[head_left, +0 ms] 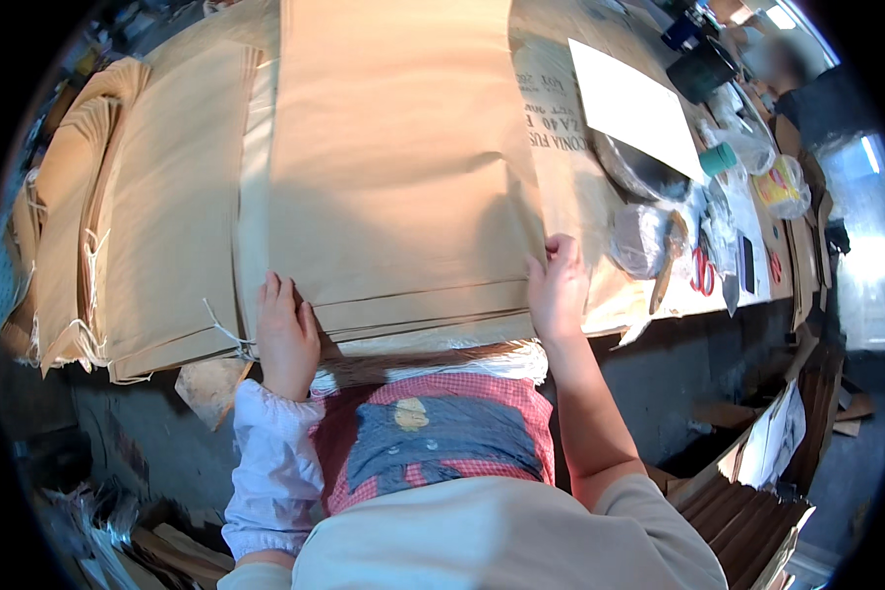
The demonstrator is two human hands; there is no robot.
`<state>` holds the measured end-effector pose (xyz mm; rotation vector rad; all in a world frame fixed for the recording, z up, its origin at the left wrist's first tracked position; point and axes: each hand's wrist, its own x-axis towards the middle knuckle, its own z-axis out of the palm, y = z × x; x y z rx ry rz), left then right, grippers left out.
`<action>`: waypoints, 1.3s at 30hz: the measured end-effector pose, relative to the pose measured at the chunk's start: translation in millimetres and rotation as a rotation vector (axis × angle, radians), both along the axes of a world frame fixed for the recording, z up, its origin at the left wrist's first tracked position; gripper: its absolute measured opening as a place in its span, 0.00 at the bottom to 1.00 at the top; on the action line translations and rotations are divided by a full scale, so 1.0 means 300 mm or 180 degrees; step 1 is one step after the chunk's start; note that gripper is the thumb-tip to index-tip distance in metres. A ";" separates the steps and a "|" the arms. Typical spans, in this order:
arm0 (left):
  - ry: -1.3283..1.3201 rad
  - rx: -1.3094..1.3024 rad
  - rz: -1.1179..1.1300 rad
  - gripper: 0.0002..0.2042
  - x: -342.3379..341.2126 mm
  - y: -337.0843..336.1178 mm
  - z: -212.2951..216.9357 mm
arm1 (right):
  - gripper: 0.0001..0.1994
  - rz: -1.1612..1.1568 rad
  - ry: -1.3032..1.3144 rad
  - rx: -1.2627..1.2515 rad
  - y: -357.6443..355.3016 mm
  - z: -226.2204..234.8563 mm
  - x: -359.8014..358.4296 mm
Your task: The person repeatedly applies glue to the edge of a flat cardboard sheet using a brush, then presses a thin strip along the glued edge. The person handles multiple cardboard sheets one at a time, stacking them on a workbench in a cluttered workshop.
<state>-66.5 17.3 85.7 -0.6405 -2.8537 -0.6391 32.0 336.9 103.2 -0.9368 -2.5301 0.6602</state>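
A wide stack of brown kraft paper sheets (403, 197) lies on the table in front of me, its layered near edge close to the table's front. My left hand (287, 339) rests flat at the stack's near left corner, fingers stretched forward and thumb apart. At the near right edge is my right hand (559, 290), its fingers bent, with the thumb on the paper side and the fingertips at the edge. The undersides of its fingers are hidden. A white-and-blue sleeve cover (275, 467) is on my left forearm.
More brown paper stacks (172, 216), some tied with white string, lie at the left. On the right are a white sheet (634, 103), red-handled scissors (702, 270), a brush (669, 261) and a green tape roll (718, 159). Folded cardboard (742, 526) stands below right; a person (826, 108) is beyond.
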 end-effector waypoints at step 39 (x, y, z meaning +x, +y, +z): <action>0.0669 0.0519 0.0491 0.05 -0.092 -0.545 0.159 | 0.19 0.0820 -0.0880 0.1785 0.291 0.210 0.265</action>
